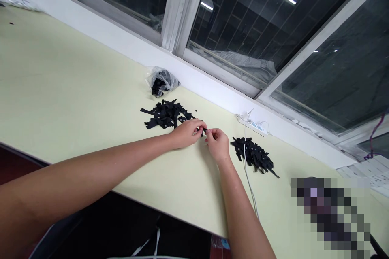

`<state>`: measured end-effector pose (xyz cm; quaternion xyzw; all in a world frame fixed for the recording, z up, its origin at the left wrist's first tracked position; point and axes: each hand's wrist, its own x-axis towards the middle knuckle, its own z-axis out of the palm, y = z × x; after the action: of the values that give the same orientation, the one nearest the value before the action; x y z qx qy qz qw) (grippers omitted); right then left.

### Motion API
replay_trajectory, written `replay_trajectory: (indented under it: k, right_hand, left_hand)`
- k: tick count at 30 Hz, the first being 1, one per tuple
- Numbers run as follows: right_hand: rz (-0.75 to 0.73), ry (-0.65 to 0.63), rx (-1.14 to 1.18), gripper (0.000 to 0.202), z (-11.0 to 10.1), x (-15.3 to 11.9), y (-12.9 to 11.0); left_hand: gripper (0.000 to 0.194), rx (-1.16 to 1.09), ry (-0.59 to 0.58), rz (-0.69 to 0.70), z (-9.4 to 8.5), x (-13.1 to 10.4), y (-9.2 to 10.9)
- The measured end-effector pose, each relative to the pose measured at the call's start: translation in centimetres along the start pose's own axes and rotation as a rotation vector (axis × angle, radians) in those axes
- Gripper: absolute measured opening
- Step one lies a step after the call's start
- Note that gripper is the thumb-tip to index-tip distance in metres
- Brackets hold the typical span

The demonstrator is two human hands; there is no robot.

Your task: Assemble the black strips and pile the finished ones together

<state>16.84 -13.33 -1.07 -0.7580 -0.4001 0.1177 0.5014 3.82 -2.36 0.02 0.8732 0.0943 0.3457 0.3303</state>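
Observation:
A small black fabric strip (pixel 204 130) is pinched between the fingertips of my two hands above the pale table. My left hand (pixel 187 132) has its thumb and fingers closed on one end, just right of a loose pile of black fabric strips (pixel 166 114). Close beside it, my right hand (pixel 218 143) grips the other end with thumb and forefinger. The fingers cover most of the strip. To the right of my right hand lies a second, denser pile of black strips (pixel 253 153), some with small pale marks.
A clear plastic bag (pixel 164 83) with black pieces inside stands behind the left pile. A white power strip (pixel 252 124) lies along the wall, and a white cable (pixel 247 174) runs over the right pile. Windows line the back. A blurred-out dark object (pixel 328 214) is at the right.

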Motion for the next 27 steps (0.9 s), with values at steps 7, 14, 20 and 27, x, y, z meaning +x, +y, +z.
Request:
replay_trajectory:
  k: [7,14,20,27]
  right_hand:
    - [-0.050,0.195,-0.090,0.029,-2.2,0.7,-0.3]
    - [0.107,0.608,-0.432,0.023,-10.3,1.5,1.5]
    - [0.546,0.502,-0.716,0.022,-12.7,1.5,4.4]
    - [0.591,0.567,-0.807,0.028,-12.6,1.4,4.7]
  left_hand:
    - [0.025,0.040,0.040,-0.053,-0.2,0.3,-0.9]
    - [0.023,0.023,0.036,-0.088,-0.4,0.4,-1.3]
    - [0.022,0.049,0.019,-0.100,-0.4,0.3,-1.5]
    - [0.025,0.080,0.008,-0.059,-0.3,0.3,-1.8]
